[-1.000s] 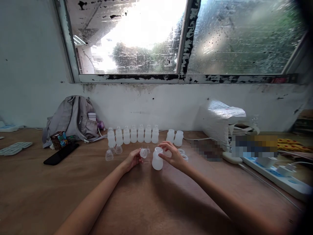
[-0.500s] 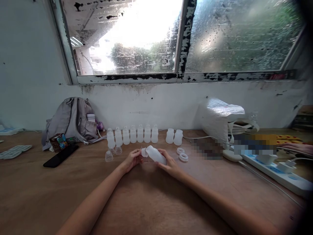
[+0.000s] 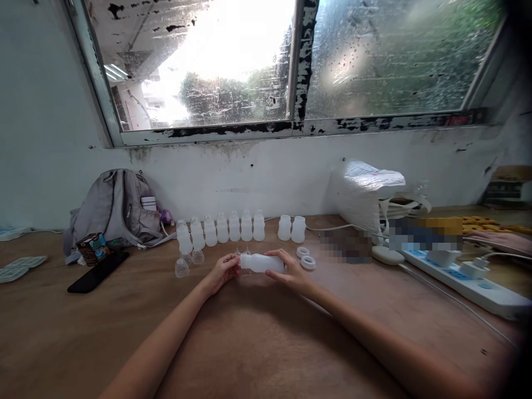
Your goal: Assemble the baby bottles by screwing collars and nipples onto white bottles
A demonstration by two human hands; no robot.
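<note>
Pinching a white collar [image 3: 243, 261] between thumb and fingertips of left hand [image 3: 225, 272], nearly closed; gripping a translucent bottle [image 3: 262, 263] near its base with right hand [image 3: 293, 272], fingers spread only to bottle's width. Holding bottle on its side over the brown tabletop [image 3: 249, 343], neck leftward, meeting collar; cannot tell whether seated. Noted from far left: pale trays [image 3: 20, 268], gray backpack [image 3: 112, 208] against wall, printed box [image 3: 93, 248] before it, black phone [image 3: 98, 272] lying nearby. Recorded clear dome caps [image 3: 182, 268] left of left hand; behind both hands, a row of upright bottles [image 3: 223, 228] blocking the way to the wall. Then, rightward, logged two open bottles [image 3: 298, 230], white rings [image 3: 308, 262] just beside right hand, white bag [image 3: 361, 194], white oval object [image 3: 388, 255] and power strip [image 3: 494, 292] with plugs, hemming in the right side.
</note>
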